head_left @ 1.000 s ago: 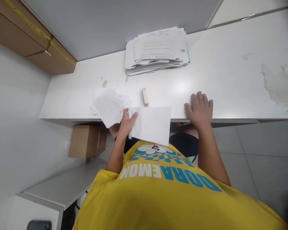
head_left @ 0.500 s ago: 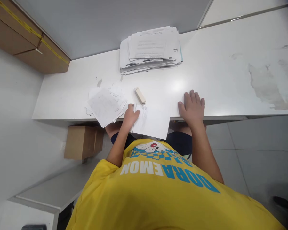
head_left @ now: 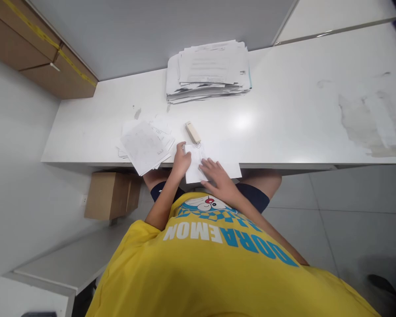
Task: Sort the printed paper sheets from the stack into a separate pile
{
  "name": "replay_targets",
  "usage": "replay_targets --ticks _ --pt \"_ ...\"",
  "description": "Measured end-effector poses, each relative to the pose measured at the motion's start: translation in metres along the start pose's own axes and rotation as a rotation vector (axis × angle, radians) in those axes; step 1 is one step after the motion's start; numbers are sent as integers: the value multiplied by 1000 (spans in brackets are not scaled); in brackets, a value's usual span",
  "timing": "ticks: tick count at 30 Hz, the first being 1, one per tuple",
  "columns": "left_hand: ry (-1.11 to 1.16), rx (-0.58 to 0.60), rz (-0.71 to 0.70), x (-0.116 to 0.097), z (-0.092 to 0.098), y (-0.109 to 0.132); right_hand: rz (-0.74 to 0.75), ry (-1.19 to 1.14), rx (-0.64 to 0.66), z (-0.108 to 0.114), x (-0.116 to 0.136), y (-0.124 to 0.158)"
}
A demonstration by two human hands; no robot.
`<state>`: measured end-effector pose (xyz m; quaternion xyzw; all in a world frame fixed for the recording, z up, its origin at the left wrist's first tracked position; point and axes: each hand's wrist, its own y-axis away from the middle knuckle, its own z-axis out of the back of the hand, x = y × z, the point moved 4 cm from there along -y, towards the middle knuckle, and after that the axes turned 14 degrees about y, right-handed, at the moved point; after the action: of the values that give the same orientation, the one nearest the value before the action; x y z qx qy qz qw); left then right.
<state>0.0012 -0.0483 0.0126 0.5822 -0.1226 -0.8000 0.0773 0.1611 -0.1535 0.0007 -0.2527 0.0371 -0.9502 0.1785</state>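
A white sheet of paper [head_left: 227, 164] lies at the near edge of the white table [head_left: 284, 119]. My left hand [head_left: 181, 160] pinches its left edge, fingers curled on the paper. My right hand [head_left: 218, 176] rests flat on the sheet, fingers stretched out and pressing it down. A small cream stapler [head_left: 193, 132] lies just beyond the sheet's far left corner. A loose fan of small printed papers [head_left: 145, 145] sits left of my left hand.
A thick stack of documents [head_left: 207, 70] stands at the table's far side against the grey partition. Brown cardboard boxes [head_left: 36, 53] are at the upper left, another box [head_left: 108, 196] under the table. The tabletop is stained at the right [head_left: 366, 123].
My right hand left the table edge on the right and moved left onto the sheet. The sheet has been pushed further onto the table.
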Motion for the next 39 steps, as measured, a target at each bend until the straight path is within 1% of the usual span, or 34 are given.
replay_targets --ticks 1,2,4,6,9,13,15,18,20,21,23,26,29,35,39 --pt "-7 -1 -15 -2 0 1 19 33 31 -8 7 -2" --pt "-30 -7 -39 -4 1 3 14 73 46 -13 9 -4" --pt "-112 -41 -109 -9 5 7 -5 145 57 -15 1 -6" --pt "-209 -86 -187 -14 10 12 3 192 66 -10 -12 -6" --pt "-347 -127 -245 -19 16 17 30 228 77 3 -32 -2" --pt "-487 -131 -332 -25 10 20 51 259 106 13 -48 2" --pt "-507 -84 -425 -29 2 18 61 276 120 16 -54 1" --pt "-539 85 -599 -34 -13 10 58 290 129 21 -62 -1" --pt "-579 193 -665 -33 -19 2 48 290 131 24 -67 -3" --pt "-597 230 -675 -31 -21 -2 45 290 133 26 -69 -6" --pt "-611 265 -669 -25 -22 -10 39 291 142 27 -73 -12" --pt "-583 259 -650 -17 -22 -16 40 300 153 26 -77 -23" --pt "-536 245 -655 -11 -22 -18 51 312 140 24 -79 -32" --pt "-381 290 -713 -5 -16 -20 49 357 106 20 -77 -31" --pt "-391 300 -729 -4 -16 -20 25 365 91 22 -74 -30"
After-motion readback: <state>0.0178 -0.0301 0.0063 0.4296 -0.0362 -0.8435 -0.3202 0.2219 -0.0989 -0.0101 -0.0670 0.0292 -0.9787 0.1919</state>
